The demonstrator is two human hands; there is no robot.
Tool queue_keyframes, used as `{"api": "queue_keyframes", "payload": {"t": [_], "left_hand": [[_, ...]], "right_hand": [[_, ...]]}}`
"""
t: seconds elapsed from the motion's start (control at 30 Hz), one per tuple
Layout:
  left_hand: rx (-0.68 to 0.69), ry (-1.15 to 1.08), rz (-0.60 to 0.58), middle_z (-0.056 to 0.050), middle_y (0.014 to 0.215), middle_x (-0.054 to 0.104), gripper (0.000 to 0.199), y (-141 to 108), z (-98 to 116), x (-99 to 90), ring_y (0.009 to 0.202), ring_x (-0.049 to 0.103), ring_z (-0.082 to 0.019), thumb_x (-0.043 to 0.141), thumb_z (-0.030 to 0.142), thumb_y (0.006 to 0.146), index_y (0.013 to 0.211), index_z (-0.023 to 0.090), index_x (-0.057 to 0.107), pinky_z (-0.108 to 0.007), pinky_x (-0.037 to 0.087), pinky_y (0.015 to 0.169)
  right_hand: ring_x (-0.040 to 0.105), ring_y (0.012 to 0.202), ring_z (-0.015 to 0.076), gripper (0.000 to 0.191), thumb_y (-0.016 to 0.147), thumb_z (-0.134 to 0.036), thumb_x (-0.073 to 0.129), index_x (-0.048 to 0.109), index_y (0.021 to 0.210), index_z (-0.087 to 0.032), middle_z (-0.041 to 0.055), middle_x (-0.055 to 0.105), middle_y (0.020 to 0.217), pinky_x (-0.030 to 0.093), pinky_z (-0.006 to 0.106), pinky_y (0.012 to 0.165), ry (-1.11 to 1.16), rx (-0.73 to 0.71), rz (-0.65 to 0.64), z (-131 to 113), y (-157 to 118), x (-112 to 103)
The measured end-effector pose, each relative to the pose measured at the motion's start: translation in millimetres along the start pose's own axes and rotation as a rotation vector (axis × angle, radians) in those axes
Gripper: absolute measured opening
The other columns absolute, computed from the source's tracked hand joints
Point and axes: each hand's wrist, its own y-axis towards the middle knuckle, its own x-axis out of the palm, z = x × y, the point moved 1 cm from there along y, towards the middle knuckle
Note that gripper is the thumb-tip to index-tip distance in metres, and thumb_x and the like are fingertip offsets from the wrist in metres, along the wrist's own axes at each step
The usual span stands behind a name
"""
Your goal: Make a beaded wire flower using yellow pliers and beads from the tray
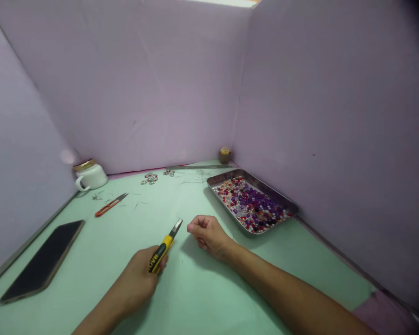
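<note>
My left hand point(143, 274) is wrapped round a yellow and black utility knife point(163, 251), its silver blade end pointing up and to the right. A faint thin strand seems to show at the blade tip. Just right of that tip, my right hand point(209, 235) is closed with thumb and forefinger pinched together; anything between them is too small to make out. The two hands are apart over the pale green tabletop point(195, 298). Beyond the right hand lies a metal tray point(230, 215) with many loose beads point(251, 202) in purple, red, white and black.
At left lie a dark phone point(43, 260) and orange-handled thread snips point(111, 204), with thin clippings nearby. A white mug point(92, 177) with a gold lid stands at the back left. Small beaded rings point(150, 178), fine wires point(199, 176) and a small pot point(225, 156) are along the back wall.
</note>
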Motion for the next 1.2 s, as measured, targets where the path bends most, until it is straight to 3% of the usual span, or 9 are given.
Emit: {"api": "queue_keyframes", "payload": {"t": [0.1, 0.2, 0.33, 0.6, 0.73, 0.87, 1.03, 1.2], "left_hand": [[-0.008, -0.215, -0.094, 0.004, 0.059, 0.045, 0.02, 1, 0, -3.8, 0.054, 0.038, -0.011, 0.035, 0.007, 0.041, 0.057, 0.02, 0.037, -0.024, 0.025, 0.05], [-0.022, -0.343, -0.099, 0.0, 0.071, 0.053, 0.025, -2, 4, -14.4, 0.07, 0.049, -0.017, 0.035, 0.007, 0.038, 0.059, 0.018, 0.043, -0.028, 0.034, 0.061], [-0.075, -0.353, -0.093, -0.004, 0.081, 0.056, 0.035, -7, 9, -23.8, 0.083, 0.05, -0.023, 0.036, 0.007, 0.037, 0.067, 0.018, 0.051, -0.034, 0.037, 0.071], [-0.07, -0.361, -0.048, -0.004, 0.078, 0.058, 0.031, 0, -10, -12.0, 0.086, 0.051, -0.026, 0.037, 0.007, 0.036, 0.062, 0.017, 0.051, -0.035, 0.038, 0.072], [-0.03, -0.366, -0.079, -0.003, 0.082, 0.057, 0.033, 1, -11, -12.6, 0.08, 0.052, -0.022, 0.036, 0.006, 0.037, 0.065, 0.018, 0.049, -0.032, 0.038, 0.069], [-0.05, -0.331, -0.094, 0.0, 0.072, 0.053, 0.029, -2, -1, -12.4, 0.064, 0.05, -0.015, 0.035, 0.008, 0.04, 0.064, 0.019, 0.046, -0.027, 0.037, 0.058], [-0.069, -0.256, -0.034, 0.001, 0.063, 0.049, 0.023, -4, 10, -10.2, 0.06, 0.046, -0.014, 0.035, 0.009, 0.041, 0.06, 0.019, 0.044, -0.024, 0.035, 0.053], [-0.083, -0.199, 0.009, 0.002, 0.062, 0.05, 0.022, -5, 15, -15.0, 0.057, 0.045, -0.013, 0.036, 0.011, 0.04, 0.058, 0.019, 0.045, -0.024, 0.034, 0.053]], "right_hand": [[0.025, 0.03, 0.0004, 0.03, 0.055, -0.033, 0.071, 0.049, 0.058, -0.014, -0.0101, 0.039, 0.039, 0.017, 0.015, 0.029, 0.022, -0.014, 0.003, 0, 1, -1], [0.025, 0.03, 0.0008, 0.03, 0.055, -0.034, 0.071, 0.049, 0.059, -0.015, -0.0103, 0.038, 0.037, 0.017, 0.016, 0.03, 0.033, -0.026, 0.015, 1, 1, -3], [0.025, 0.03, 0.0012, 0.029, 0.056, -0.034, 0.071, 0.05, 0.059, -0.015, -0.0101, 0.038, 0.037, 0.018, 0.016, 0.03, 0.032, -0.049, 0.021, 1, 2, -3], [0.027, 0.029, 0.0013, 0.03, 0.057, -0.038, 0.069, 0.049, 0.059, -0.015, -0.0098, 0.04, 0.039, 0.02, 0.016, 0.029, -0.076, -0.06, 0.046, 1, 1, -2], [0.028, 0.028, 0.0019, 0.027, 0.06, -0.036, 0.066, 0.049, 0.059, -0.016, -0.0095, 0.039, 0.039, 0.022, 0.017, 0.029, -0.144, -0.079, 0.046, 1, 0, -1], [0.031, 0.031, 0.0027, 0.021, 0.062, -0.031, 0.064, 0.051, 0.058, -0.015, -0.008, 0.041, 0.041, 0.025, 0.017, 0.032, -0.274, -0.103, 0.076, 1, 0, -1], [0.033, 0.032, 0.003, 0.02, 0.063, -0.03, 0.064, 0.052, 0.057, -0.015, -0.0073, 0.043, 0.042, 0.026, 0.017, 0.033, -0.32, -0.086, 0.096, -1, -1, 0], [0.034, 0.029, 0.0026, 0.017, 0.064, -0.03, 0.062, 0.056, 0.063, -0.014, -0.0061, 0.048, 0.044, 0.024, 0.017, 0.03, -0.313, -0.025, 0.031, -1, -2, -1]]}}
